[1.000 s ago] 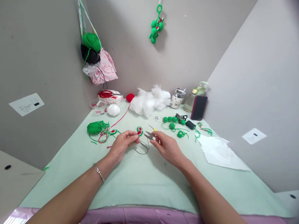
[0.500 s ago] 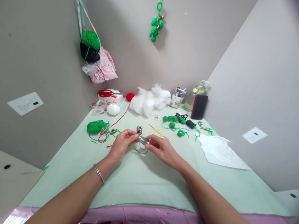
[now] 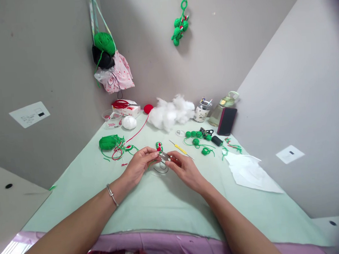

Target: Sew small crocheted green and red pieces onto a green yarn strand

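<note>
My left hand (image 3: 143,163) pinches the lower edge of a small crocheted piece (image 3: 158,146) in green, red and white. Held in my right hand (image 3: 185,169) is a pair of small scissors (image 3: 165,156) with grey blades and a reddish handle. Its blades point left and reach the bottom of the crocheted piece, close to my left fingertips. A dark thread (image 3: 164,169) loops below the blades. Whether the blades are cutting is too small to tell. Just right of the piece lies a yellow crochet hook (image 3: 180,148).
Left are green yarn (image 3: 107,142) and a white ball (image 3: 129,123). Stuffing (image 3: 171,113) lies at the back, beside a pen jar (image 3: 203,111). Crocheted green balls (image 3: 196,142), a phone (image 3: 227,121), a bottle (image 3: 218,112) and white paper (image 3: 248,172) are on the right.
The scissors' blades have shifted slightly up at the base of the crocheted piece and look closer together. Both hands stay in nearly the same place. The whole view has shifted a little.
</note>
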`<act>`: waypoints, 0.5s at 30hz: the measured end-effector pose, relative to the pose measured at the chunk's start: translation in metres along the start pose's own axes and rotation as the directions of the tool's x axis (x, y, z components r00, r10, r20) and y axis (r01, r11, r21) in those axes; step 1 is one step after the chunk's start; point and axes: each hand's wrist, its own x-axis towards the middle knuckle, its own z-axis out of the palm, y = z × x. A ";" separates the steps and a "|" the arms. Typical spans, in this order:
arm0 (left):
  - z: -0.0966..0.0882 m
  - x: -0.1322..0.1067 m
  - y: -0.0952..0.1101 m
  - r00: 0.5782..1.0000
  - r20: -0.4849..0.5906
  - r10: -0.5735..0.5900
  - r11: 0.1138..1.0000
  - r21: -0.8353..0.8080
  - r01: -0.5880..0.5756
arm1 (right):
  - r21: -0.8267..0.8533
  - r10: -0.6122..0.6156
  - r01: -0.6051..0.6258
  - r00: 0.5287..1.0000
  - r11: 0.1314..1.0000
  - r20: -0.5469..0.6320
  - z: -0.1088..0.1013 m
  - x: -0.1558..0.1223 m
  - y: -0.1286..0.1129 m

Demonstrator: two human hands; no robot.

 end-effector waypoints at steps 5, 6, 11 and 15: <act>0.001 0.000 -0.001 1.000 0.013 0.003 1.000 0.005 -0.003 | -0.006 -0.010 0.010 1.000 1.000 -0.005 0.001 0.000 0.001; 0.002 0.000 -0.001 1.000 0.017 0.002 1.000 0.004 -0.002 | -0.008 -0.014 0.014 1.000 1.000 -0.008 0.001 0.000 0.002; 0.002 0.000 -0.002 1.000 0.029 0.007 0.999 0.031 -0.008 | -0.006 -0.019 0.019 1.000 1.000 -0.013 0.002 0.000 0.004; 0.002 -0.001 -0.002 0.999 0.028 0.028 0.995 0.090 -0.030 | 0.038 0.001 -0.001 1.000 0.999 -0.002 0.002 0.000 0.002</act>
